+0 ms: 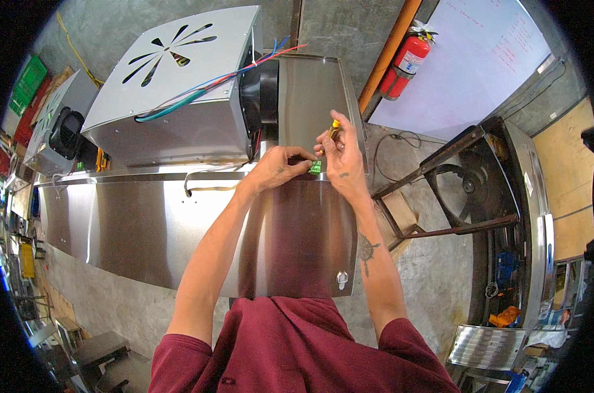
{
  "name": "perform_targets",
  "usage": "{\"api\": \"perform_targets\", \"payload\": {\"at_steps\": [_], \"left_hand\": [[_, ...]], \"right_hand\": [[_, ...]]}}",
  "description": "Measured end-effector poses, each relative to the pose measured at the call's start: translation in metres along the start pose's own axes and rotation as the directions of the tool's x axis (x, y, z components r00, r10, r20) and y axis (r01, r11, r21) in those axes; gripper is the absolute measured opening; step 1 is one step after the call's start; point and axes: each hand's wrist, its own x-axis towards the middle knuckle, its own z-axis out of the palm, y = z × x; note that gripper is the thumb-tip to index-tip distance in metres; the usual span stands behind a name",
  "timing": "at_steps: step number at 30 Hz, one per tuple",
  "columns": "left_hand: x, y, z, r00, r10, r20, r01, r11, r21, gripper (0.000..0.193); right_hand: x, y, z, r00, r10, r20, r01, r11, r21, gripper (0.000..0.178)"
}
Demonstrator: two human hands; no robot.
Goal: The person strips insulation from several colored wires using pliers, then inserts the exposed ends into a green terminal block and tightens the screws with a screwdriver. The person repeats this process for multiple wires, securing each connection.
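Observation:
At the top edge of a long stainless steel panel (146, 229), a small green block, which looks like a terminal block (316, 167), sits between my hands. The fingers of my left hand (277, 168) are pinched together at the block's left side; any wire between them is too small to make out. Just right of the block, my right hand (344, 159) is closed round a screwdriver with a yellow handle (335, 124). Its handle points up and away, while the fingers hide its lower part and tip.
A grey metal housing (172, 85) with slotted vents stands behind the panel at left, with loose coloured wires (205, 90) along it. A black duct (260, 95) joins its right side. At right are a red fire extinguisher (407, 62), a whiteboard (480, 62) and a dark metal frame (464, 187).

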Motion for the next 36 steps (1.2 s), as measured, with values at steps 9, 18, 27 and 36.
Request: {"api": "perform_targets", "payload": {"at_steps": [9,18,27,36], "left_hand": [[0.001,0.000,0.000,1.000,-0.022,0.021,0.022,1.000,0.009,0.031],[0.000,0.000,-0.002,0.999,-0.030,0.023,0.030,1.000,0.005,0.035],[0.000,0.003,-0.003,0.999,-0.033,0.017,0.032,0.999,0.033,0.039],[0.000,0.004,0.001,1.000,-0.008,0.003,0.008,1.000,-0.011,0.033]], "right_hand": [[-0.003,-0.005,0.002,1.000,-0.016,-0.015,0.014,0.996,-0.086,0.050],[-0.006,-0.016,0.007,0.992,-0.123,-0.016,0.117,0.969,-0.218,0.047],[-0.006,-0.026,0.009,0.985,-0.167,0.033,0.170,0.954,-0.247,0.045],[0.021,-0.010,0.004,0.999,0.001,0.054,0.011,0.974,-0.224,0.048]]}}
